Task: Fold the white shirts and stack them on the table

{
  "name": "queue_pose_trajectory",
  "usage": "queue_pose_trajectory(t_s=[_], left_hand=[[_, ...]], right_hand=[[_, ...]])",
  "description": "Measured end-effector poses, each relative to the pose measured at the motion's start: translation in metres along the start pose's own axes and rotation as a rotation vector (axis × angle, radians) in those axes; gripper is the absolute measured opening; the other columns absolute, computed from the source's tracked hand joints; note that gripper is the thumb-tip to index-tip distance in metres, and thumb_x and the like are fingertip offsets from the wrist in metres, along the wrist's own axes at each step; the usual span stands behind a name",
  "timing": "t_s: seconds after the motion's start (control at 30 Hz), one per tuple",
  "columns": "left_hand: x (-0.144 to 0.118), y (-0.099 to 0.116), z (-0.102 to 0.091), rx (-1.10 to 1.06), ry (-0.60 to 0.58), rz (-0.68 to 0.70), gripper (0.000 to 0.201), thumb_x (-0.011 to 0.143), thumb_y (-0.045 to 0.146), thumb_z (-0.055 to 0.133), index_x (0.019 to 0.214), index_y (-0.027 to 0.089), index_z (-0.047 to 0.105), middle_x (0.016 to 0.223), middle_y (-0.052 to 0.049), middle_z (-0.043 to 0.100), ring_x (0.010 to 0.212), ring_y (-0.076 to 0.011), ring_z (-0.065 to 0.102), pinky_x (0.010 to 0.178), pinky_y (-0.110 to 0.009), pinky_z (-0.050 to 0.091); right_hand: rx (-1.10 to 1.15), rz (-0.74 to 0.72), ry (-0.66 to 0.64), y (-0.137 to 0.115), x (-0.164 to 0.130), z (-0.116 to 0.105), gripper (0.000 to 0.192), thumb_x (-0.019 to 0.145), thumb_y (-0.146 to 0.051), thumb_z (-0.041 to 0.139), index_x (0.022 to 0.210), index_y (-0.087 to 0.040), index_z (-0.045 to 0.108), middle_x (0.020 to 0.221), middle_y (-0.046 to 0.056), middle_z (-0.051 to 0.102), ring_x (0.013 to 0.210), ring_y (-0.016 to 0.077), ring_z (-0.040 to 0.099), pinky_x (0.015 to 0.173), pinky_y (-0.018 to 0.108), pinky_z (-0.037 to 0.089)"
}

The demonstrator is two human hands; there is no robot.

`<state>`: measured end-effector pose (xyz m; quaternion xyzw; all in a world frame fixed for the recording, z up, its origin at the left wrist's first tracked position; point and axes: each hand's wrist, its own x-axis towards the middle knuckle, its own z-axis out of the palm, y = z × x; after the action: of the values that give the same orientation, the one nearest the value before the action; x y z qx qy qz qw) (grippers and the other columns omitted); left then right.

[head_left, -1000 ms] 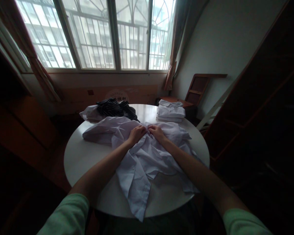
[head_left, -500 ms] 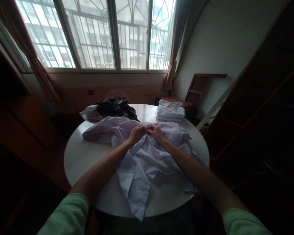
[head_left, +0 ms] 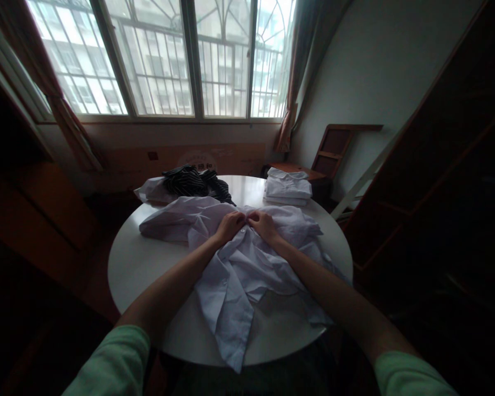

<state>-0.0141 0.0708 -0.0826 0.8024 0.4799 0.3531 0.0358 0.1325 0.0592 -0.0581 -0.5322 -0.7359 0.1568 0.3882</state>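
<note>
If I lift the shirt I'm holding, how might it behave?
Likely floppy: the shirt lies in soft creases. Probably light, since it looks thin. Its near corner, at the edge of the table, may dangle.

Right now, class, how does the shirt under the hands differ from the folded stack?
The shirt lies spread and rumpled; the folded stack is neat and layered. The shirt sprawls across the table, one tip reaching the near edge; the folded stack sits compactly at the far right. Both are pale cloth.

It's a home rm, apparently: barred window (head_left: 159, 69), tied-back curtains (head_left: 73, 132), rd white table (head_left: 144, 269) w/ folded clothes (head_left: 287, 188) on top!
</note>
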Motion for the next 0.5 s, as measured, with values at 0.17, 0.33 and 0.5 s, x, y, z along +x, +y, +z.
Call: queue_pose_trajectory(t_s=[0.17,0.33,0.5], left_hand=[[-0.0006,0.0021,-0.0015,-0.015,0.016,-0.009,0.012,0.078,0.024,0.055,0.079,0.016,0.063,0.073,-0.001,0.063,0.065,-0.0109,0.053,0.065,-0.021,0.040],[-0.0015,0.0044,-0.0036,0.006,0.029,-0.011,0.013,0.078,0.025,0.054,0.079,0.016,0.063,0.073,-0.002,0.063,0.066,-0.0116,0.054,0.064,-0.022,0.040],[-0.0018,0.0057,-0.0047,0.039,0.031,-0.037,0.015,0.078,0.027,0.054,0.079,0.016,0.064,0.073,-0.002,0.063,0.066,-0.0122,0.054,0.063,-0.022,0.039]], right_hand=[[-0.042,-0.019,-0.003,0.0013,-0.0001,-0.0006,0.010,0.073,-0.019,0.057,0.077,-0.018,0.067,0.080,0.005,0.069,0.076,0.0183,0.062,0.073,0.028,0.044],[-0.034,-0.043,-0.021,0.0015,-0.0007,-0.0001,0.014,0.076,-0.018,0.055,0.082,-0.019,0.067,0.086,0.005,0.069,0.080,0.0179,0.062,0.075,0.027,0.044],[-0.013,-0.070,-0.008,0.0020,-0.0006,0.0005,0.015,0.076,-0.016,0.055,0.083,-0.017,0.068,0.086,0.007,0.069,0.080,0.0188,0.062,0.074,0.028,0.045]])
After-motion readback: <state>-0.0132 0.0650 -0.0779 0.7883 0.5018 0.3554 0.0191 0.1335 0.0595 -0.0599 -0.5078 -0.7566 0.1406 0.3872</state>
